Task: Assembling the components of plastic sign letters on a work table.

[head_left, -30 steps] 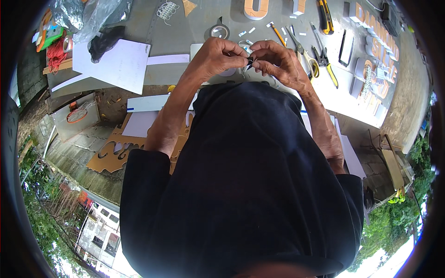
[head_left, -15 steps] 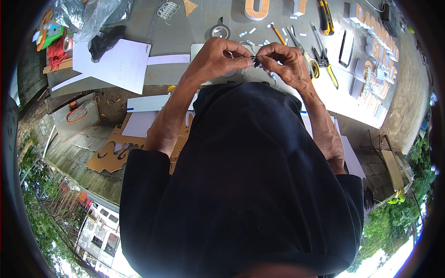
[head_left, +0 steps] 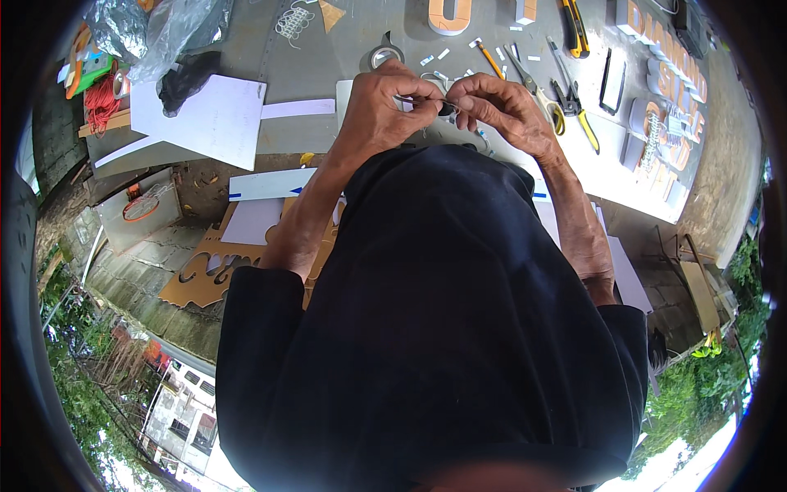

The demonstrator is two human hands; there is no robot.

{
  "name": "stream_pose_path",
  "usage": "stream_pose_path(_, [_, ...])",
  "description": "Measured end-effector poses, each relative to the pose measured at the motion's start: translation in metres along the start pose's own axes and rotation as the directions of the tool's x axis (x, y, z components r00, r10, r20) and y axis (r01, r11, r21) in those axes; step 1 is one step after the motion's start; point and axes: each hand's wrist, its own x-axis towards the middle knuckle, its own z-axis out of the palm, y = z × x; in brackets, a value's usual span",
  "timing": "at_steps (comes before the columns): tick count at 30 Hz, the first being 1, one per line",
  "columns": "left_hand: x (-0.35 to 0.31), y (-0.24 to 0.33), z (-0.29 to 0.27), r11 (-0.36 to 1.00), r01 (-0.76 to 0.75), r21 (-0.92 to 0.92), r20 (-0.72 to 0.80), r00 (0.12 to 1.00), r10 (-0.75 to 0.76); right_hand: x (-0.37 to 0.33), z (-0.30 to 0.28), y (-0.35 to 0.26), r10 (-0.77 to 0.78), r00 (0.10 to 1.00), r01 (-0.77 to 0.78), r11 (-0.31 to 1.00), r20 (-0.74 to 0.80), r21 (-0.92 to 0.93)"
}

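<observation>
Over the near edge of the table, my left hand and my right hand meet fingertip to fingertip. Pinched between them is a small dark piece on what looks like a thin wire. Its exact kind is too small to make out. My left thumb and forefinger are closed on one side of it, and my right thumb and forefinger press the other. Thin pale wires with small white parts lie just below my right hand. A roll of grey tape rests beyond my left hand.
Right of my hands lie scissors, a pencil, pliers, a yellow cutter and a black frame-like thing. Raised letters stand at the far right. White sheets and plastic bags are at left.
My left hand has turned a little, its knuckles higher. My right fingers have shifted slightly along the dark piece, and both hands keep their pinch. The whole view has moved slightly.
</observation>
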Motion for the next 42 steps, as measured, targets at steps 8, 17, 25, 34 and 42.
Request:
stream_pose_path(8, [0.004,0.005,0.004,0.927,-0.244,0.285,0.014,0.968,0.25,0.01,-0.01,0.008,0.116,0.99,-0.105,0.986,0.074,-0.131])
stream_pose_path(17, [0.003,0.012,0.003,0.901,-0.274,0.336,0.051,0.96,0.274,0.01,-0.009,-0.001,0.074,0.988,-0.048,0.981,0.133,-0.19])
stream_pose_path(25, [0.006,0.011,-0.014,0.978,-0.093,0.186,0.267,0.963,0.041,0.011,-0.005,0.001,-0.103,0.967,0.209,0.839,0.231,-0.502])
stream_pose_path(34, [0.006,0.009,-0.011,0.99,0.124,0.066,0.271,0.953,-0.138,0.002,0.002,-0.011,-0.292,0.928,0.37,0.654,0.231,-0.659])
stream_pose_path(42, [0.006,0.005,-0.015,0.897,0.377,-0.23,0.34,0.895,-0.289,0.001,-0.001,0.0,-0.218,0.975,0.22,0.907,0.046,-0.36])
